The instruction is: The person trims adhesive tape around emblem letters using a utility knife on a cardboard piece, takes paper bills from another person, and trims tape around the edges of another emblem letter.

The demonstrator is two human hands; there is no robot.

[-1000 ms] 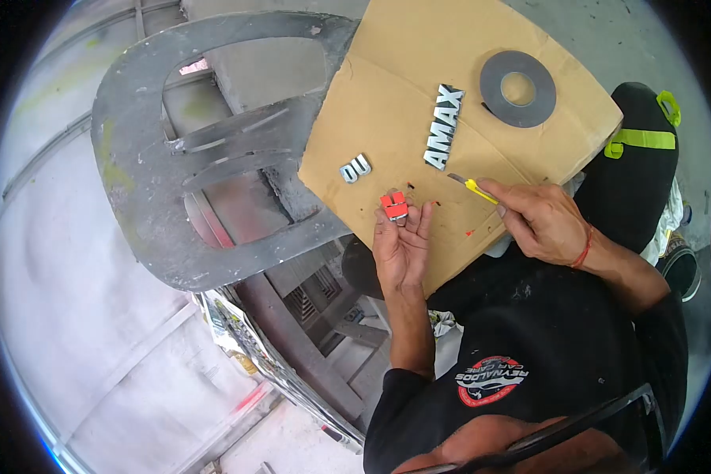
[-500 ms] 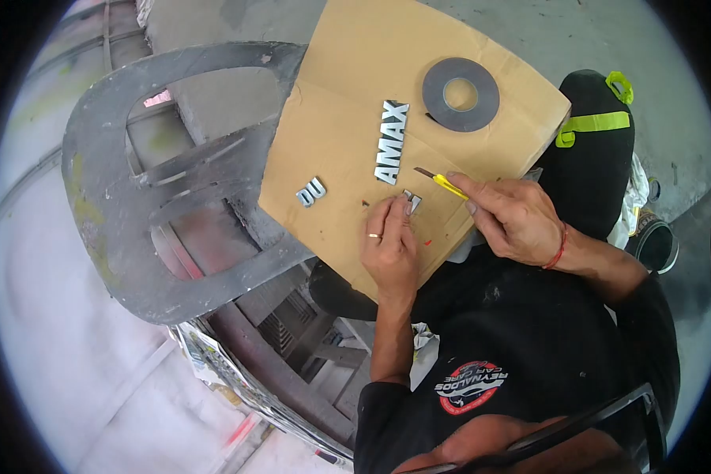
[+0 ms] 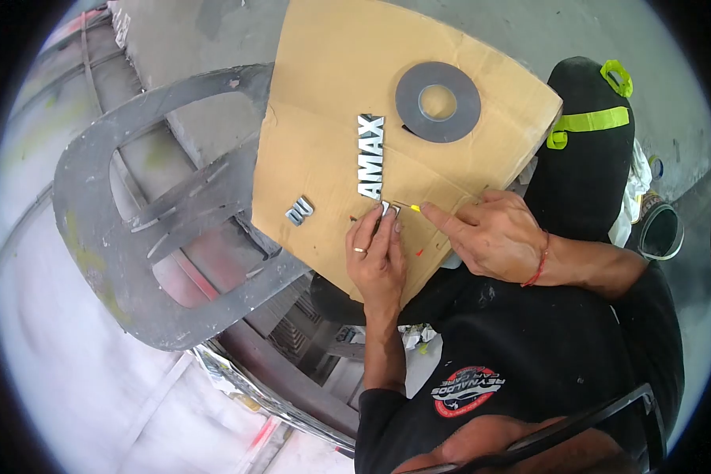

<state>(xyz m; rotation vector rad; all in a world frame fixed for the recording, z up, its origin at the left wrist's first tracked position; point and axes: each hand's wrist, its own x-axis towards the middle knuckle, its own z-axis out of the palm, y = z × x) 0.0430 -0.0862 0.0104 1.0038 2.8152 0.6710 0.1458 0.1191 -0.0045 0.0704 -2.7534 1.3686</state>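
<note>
My left hand [image 3: 377, 257] rests on the cardboard [image 3: 316, 71], its fingertips closed on a small silver emblem letter [image 3: 390, 209] that they partly hide. In my right hand [image 3: 502, 235] is a yellow cutter knife [image 3: 415, 208], index finger laid along it, with its thin blade pointing at that letter. Whether the blade touches the letter I cannot tell. Just beyond my left fingertips lies a silver "AMAX" emblem [image 3: 371, 156]. Another emblem piece, reading "DU" [image 3: 299, 211], lies to the left. A roll of dark grey tape [image 3: 412, 96] lies flat farther up the cardboard.
Tiny dark and red scraps [image 3: 419, 253] lie near my hands. A grey plastic chair [image 3: 87, 237] stands at the left, touching or close to the cardboard's edge. On the right are a black seat-like object with a lime strap [image 3: 592, 120] and an open can [image 3: 660, 229] on the floor.
My right hand has brought the knife leftward and down, so its blade now reaches the letter under my left fingers. The view has shifted slightly.
</note>
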